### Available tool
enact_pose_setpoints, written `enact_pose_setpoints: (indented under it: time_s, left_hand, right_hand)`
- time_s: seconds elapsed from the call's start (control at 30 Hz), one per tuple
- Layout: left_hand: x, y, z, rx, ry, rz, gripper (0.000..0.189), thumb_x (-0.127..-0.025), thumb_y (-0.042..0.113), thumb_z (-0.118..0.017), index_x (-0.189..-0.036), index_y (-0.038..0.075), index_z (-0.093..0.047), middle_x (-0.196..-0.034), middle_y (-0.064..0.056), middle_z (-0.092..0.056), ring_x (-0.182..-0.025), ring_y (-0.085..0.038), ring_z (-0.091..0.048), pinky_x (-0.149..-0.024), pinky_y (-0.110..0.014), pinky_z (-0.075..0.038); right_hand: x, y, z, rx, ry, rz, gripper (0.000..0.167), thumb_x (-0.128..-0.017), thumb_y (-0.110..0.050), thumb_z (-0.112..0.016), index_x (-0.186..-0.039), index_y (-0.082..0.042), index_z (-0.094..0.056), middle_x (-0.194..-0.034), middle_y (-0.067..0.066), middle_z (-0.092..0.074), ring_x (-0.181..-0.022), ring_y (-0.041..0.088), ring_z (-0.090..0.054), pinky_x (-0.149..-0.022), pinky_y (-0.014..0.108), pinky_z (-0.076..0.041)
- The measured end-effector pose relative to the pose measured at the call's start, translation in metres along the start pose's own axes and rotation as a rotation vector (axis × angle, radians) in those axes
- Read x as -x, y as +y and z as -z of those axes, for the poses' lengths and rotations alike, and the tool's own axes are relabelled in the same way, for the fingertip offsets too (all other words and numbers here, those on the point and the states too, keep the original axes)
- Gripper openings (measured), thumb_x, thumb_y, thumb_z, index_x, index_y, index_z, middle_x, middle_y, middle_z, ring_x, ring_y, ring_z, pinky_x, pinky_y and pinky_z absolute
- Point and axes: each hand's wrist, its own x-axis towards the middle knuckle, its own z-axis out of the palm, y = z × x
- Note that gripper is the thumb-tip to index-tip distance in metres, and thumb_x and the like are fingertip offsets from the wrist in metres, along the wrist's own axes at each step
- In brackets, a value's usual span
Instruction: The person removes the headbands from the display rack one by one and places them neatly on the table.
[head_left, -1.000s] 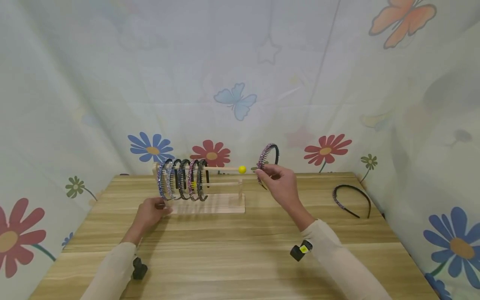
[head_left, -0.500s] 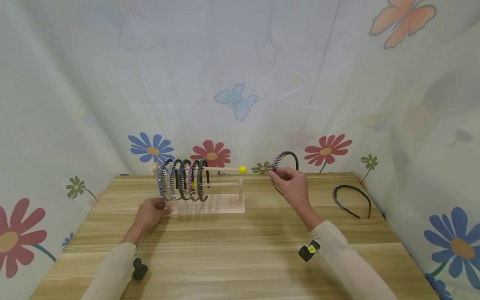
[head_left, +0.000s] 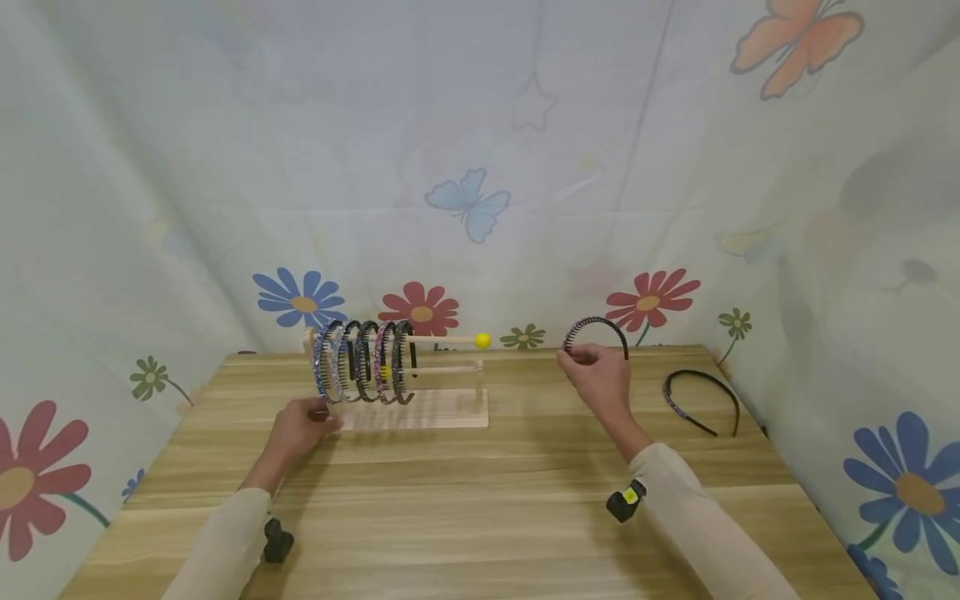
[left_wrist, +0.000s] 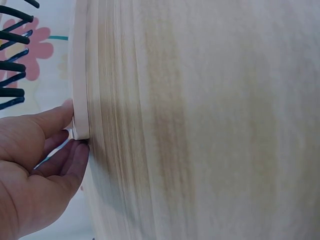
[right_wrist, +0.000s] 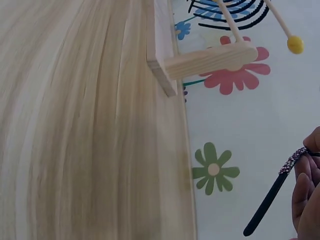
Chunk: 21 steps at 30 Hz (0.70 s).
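Note:
My right hand (head_left: 602,387) pinches a black toothed headband (head_left: 597,320) with pink glitter, held up above the table's back edge. In the right wrist view, one black end of this headband (right_wrist: 267,202) points down from the fingers. My left hand (head_left: 298,429) grips the near left corner of a wooden headband stand (head_left: 450,408). The left wrist view has the thumb and fingers around the end of the base (left_wrist: 80,75). Several glittery headbands (head_left: 362,362) hang on the left part of the stand's rods.
Another black headband (head_left: 705,373) with a glittery side lies on the right of the wooden table (head_left: 450,517). A yellow ball (head_left: 483,340) caps the free right end of the upper rod. Behind the table hangs a flower-printed cloth (head_left: 480,100).
My right hand has moved right and slightly down, away from the stand, with the headband, which has turned to show more of its arch. My left hand stays on the stand.

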Motion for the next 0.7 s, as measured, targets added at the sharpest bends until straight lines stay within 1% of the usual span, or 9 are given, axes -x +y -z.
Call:
enact_pose_setpoints:
  time_s: [0.13, 0.2, 0.3, 0.47, 0.6, 0.7]
  left_hand:
    - [0.0, 0.0, 0.0, -0.001, -0.002, 0.002, 0.035, -0.092, 0.019, -0.077, -0.113, -0.008, -0.07, -0.117, -0.03, -0.069, -0.108, -0.046, -0.068, -0.091, -0.055, -0.056]
    - [0.0, 0.001, 0.0, 0.006, -0.001, 0.01, 0.035, -0.092, 0.019, -0.077, -0.114, -0.007, -0.071, -0.118, -0.029, -0.07, -0.109, -0.045, -0.068, -0.092, -0.054, -0.056]
    - [0.001, 0.001, 0.0, 0.006, 0.0, -0.002, 0.033, -0.092, 0.019, -0.076, -0.111, -0.007, -0.071, -0.117, -0.029, -0.07, -0.108, -0.046, -0.068, -0.092, -0.055, -0.055]
    - [0.0, -0.001, -0.001, 0.005, 0.001, -0.007, 0.031, -0.092, 0.019, -0.076, -0.109, -0.006, -0.072, -0.117, -0.029, -0.07, -0.108, -0.045, -0.068, -0.092, -0.055, -0.055]
    - [0.0, -0.002, -0.001, 0.008, 0.0, -0.006, 0.032, -0.093, 0.019, -0.076, -0.111, -0.007, -0.071, -0.117, -0.029, -0.07, -0.108, -0.045, -0.068, -0.092, -0.054, -0.056]
    - [-0.001, -0.002, 0.0, 0.01, -0.004, -0.006, 0.035, -0.092, 0.019, -0.076, -0.113, -0.008, -0.07, -0.118, -0.029, -0.07, -0.108, -0.045, -0.068, -0.091, -0.054, -0.056]
  right_hand:
    - [-0.002, 0.009, 0.001, 0.084, 0.024, -0.016, 0.021, -0.086, -0.03, -0.081, -0.096, -0.011, -0.082, -0.085, 0.005, -0.079, -0.075, 0.018, -0.074, -0.068, 0.03, -0.056]
    - [-0.003, 0.014, 0.003, 0.111, 0.026, -0.031, 0.021, -0.086, -0.031, -0.081, -0.096, -0.012, -0.083, -0.086, 0.005, -0.079, -0.077, 0.02, -0.074, -0.071, 0.036, -0.057]
    - [-0.003, 0.02, 0.006, 0.143, 0.018, -0.06, 0.021, -0.087, -0.031, -0.08, -0.096, -0.012, -0.083, -0.088, 0.006, -0.079, -0.079, 0.022, -0.074, -0.074, 0.041, -0.058]
    - [-0.004, 0.031, 0.012, 0.196, -0.018, -0.107, 0.024, -0.088, -0.033, -0.078, -0.098, -0.011, -0.082, -0.091, 0.008, -0.079, -0.082, 0.024, -0.074, -0.076, 0.045, -0.058]
    - [-0.006, 0.04, 0.016, 0.232, -0.049, -0.148, 0.029, -0.09, -0.036, -0.076, -0.102, -0.01, -0.082, -0.095, 0.009, -0.079, -0.085, 0.026, -0.074, -0.078, 0.045, -0.058]
    - [-0.006, 0.046, 0.018, 0.238, -0.063, -0.174, 0.028, -0.09, -0.036, -0.075, -0.103, -0.011, -0.082, -0.095, 0.008, -0.079, -0.085, 0.025, -0.074, -0.079, 0.044, -0.058]
